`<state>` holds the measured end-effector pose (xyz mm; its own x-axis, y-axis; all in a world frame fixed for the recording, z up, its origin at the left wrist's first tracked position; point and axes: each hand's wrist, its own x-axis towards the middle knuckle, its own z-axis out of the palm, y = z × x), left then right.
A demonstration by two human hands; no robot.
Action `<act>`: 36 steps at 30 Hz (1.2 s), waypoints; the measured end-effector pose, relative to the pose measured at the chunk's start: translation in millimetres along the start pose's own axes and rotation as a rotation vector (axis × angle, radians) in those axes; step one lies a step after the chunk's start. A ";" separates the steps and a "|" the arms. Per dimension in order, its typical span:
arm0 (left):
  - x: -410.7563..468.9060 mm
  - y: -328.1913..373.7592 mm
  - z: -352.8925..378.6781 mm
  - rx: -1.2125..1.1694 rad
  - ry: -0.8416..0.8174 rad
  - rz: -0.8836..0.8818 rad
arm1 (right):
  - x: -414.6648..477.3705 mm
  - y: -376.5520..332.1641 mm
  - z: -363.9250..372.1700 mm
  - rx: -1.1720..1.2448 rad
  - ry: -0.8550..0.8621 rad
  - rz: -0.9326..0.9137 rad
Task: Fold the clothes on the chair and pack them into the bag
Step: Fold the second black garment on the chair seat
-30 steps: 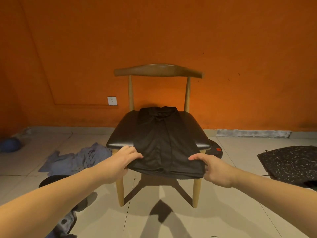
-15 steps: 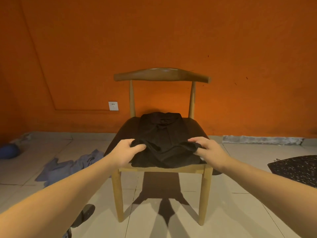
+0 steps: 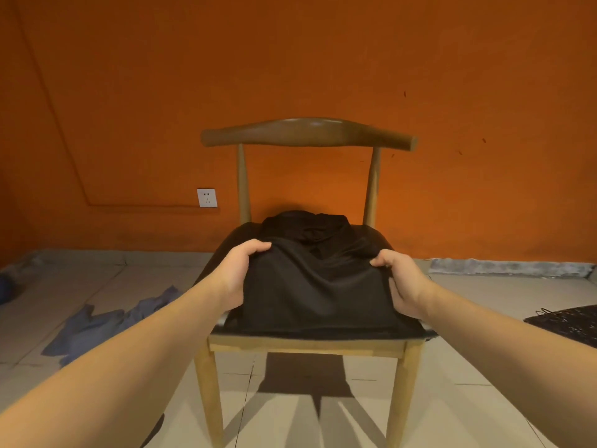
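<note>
A black collared shirt (image 3: 318, 286) lies on the dark seat of a wooden chair (image 3: 307, 134), collar toward the backrest. Its lower half is folded up over the upper half, and the fold reaches almost to the collar. My left hand (image 3: 240, 273) grips the folded edge at its left corner, fingers curled over the cloth. My right hand (image 3: 403, 282) grips the right corner the same way. No bag is plainly identifiable in view.
A grey-blue garment (image 3: 106, 321) lies crumpled on the tiled floor left of the chair. A dark speckled object (image 3: 571, 324) sits on the floor at the right edge. An orange wall with a white socket (image 3: 207, 197) stands behind the chair.
Both hands lifted the shirt's bottom hem from the seat's front edge and carried it up toward the collar, folding the shirt in half. The camera moved closer to the chair.
</note>
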<state>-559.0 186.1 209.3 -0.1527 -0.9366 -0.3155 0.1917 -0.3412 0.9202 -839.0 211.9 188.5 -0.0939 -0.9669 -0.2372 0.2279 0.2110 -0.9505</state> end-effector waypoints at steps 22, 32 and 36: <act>126.0 20.6 -4.2 0.716 0.290 0.211 | 110.3 -31.9 9.0 -0.782 0.376 -0.061; 120.6 1.4 -5.9 1.097 0.508 0.568 | 91.1 -17.1 -0.9 -1.076 0.416 -0.325; 58.7 -11.1 -23.8 1.258 0.196 0.838 | 31.6 -9.0 -22.8 -1.141 0.375 -0.436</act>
<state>-547.0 133.0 175.1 -0.2762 -0.8495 0.4496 -0.7845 0.4695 0.4051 -866.1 182.7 185.0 -0.2596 -0.9268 0.2712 -0.8306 0.0711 -0.5523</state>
